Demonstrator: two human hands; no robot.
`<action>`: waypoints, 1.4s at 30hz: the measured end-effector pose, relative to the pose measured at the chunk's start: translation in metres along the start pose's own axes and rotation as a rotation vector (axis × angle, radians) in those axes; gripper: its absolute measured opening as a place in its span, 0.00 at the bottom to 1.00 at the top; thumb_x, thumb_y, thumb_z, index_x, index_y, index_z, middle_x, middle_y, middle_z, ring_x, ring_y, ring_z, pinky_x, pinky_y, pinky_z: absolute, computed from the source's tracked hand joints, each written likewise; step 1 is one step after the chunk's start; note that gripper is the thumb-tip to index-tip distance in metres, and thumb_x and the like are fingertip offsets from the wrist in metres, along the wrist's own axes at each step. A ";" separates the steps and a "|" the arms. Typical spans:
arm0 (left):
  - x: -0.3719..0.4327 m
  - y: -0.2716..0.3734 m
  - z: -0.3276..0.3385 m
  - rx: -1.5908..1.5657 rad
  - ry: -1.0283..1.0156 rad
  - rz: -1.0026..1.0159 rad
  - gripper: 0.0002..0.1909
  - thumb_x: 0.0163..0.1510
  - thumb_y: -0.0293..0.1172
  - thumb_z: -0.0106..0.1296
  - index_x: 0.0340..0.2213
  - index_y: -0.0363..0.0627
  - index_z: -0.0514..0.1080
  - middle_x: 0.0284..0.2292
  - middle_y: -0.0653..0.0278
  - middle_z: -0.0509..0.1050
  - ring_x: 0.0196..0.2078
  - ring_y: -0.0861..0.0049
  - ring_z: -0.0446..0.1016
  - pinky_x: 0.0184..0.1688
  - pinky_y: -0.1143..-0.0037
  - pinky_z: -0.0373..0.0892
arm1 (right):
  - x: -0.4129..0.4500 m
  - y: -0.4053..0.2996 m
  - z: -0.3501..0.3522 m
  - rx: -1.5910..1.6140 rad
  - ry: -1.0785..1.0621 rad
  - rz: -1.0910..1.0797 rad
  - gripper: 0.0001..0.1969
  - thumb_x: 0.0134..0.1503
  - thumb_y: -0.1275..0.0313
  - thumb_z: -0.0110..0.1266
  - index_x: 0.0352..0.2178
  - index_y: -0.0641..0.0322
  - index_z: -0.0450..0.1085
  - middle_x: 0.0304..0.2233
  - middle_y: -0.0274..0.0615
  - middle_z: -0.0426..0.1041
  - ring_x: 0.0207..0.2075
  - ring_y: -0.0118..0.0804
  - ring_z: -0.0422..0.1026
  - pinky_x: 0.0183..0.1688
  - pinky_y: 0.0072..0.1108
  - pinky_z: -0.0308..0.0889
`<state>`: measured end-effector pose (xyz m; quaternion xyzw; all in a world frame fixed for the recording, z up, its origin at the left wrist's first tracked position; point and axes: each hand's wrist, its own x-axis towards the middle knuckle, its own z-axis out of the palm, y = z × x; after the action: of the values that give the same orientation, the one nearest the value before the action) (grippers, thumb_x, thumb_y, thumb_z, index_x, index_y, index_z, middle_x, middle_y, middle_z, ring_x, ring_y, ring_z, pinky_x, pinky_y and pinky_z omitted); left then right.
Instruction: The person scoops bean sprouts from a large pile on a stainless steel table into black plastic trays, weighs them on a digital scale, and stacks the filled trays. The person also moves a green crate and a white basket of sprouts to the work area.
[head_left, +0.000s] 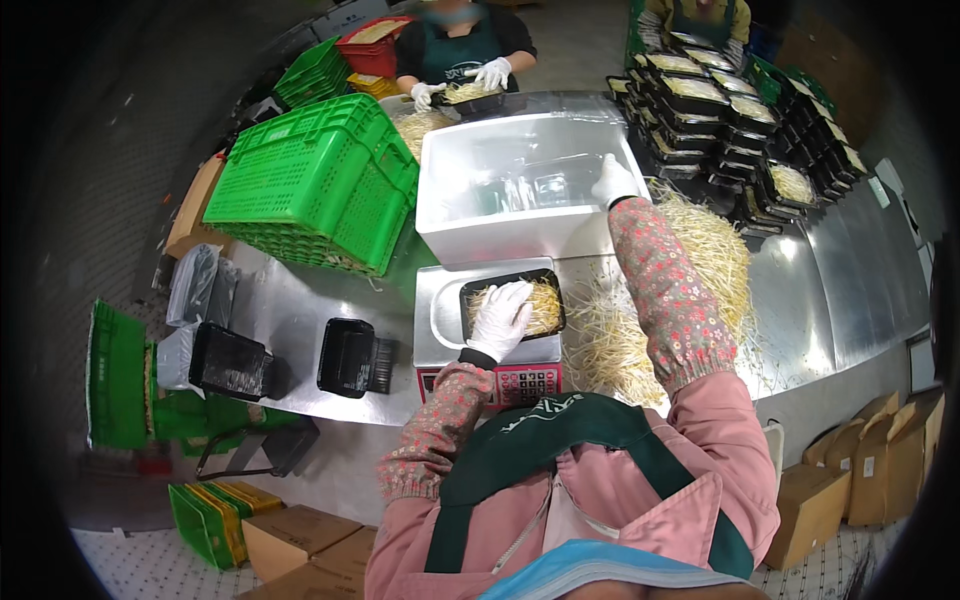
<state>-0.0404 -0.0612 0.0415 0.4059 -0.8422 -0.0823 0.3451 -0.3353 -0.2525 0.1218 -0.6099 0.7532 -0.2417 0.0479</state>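
Observation:
My left hand (501, 321), in a white glove, lies on the bean sprouts (545, 309) in a black plastic tray (511, 282). Whether its hidden fingertips grip any sprouts cannot be seen. That tray sits on a digital scale (435, 351) with a red keypad. My right hand (615, 182), also gloved, reaches over the right side of a white foam box (510, 244). Clear plastic lids (551, 187) lie inside the box, one edge running close to this hand. Its fingers are partly hidden, so a hold on the lid cannot be confirmed. Loose bean sprouts (611, 345) lie under my right forearm.
Black trays (349, 356) stand on the metal table (289, 300) at left. Behind them are green crates (315, 172). Stacked filled trays (690, 94) occupy the far right. Across the table, a co-worker's gloved hands (491, 73) touch a filled tray (480, 101); another person stands at far right.

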 end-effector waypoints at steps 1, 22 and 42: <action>-0.001 0.000 0.000 -0.005 -0.007 -0.008 0.18 0.53 0.29 0.52 0.47 0.47 0.70 0.47 0.57 0.73 0.51 0.60 0.70 0.55 0.59 0.62 | -0.004 -0.004 -0.001 0.006 0.006 -0.011 0.21 0.49 0.75 0.49 0.47 0.67 0.62 0.40 0.59 0.74 0.45 0.55 0.74 0.49 0.37 0.68; 0.001 0.000 -0.002 -0.004 -0.032 -0.008 0.17 0.54 0.31 0.51 0.46 0.44 0.70 0.46 0.56 0.72 0.50 0.60 0.69 0.56 0.61 0.62 | 0.005 0.012 -0.019 -0.126 -0.045 -0.061 0.22 0.51 0.67 0.51 0.49 0.57 0.66 0.38 0.52 0.77 0.43 0.52 0.75 0.47 0.36 0.69; 0.014 0.016 -0.020 -0.037 0.104 0.023 0.27 0.49 0.31 0.57 0.52 0.44 0.68 0.55 0.52 0.66 0.59 0.58 0.62 0.63 0.60 0.55 | 0.028 0.046 -0.011 0.625 0.452 -0.245 0.15 0.59 0.68 0.52 0.49 0.51 0.70 0.43 0.41 0.77 0.43 0.39 0.76 0.46 0.24 0.69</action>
<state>-0.0431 -0.0579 0.0702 0.3934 -0.8261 -0.0727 0.3968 -0.3880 -0.2691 0.1183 -0.5827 0.5565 -0.5912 0.0350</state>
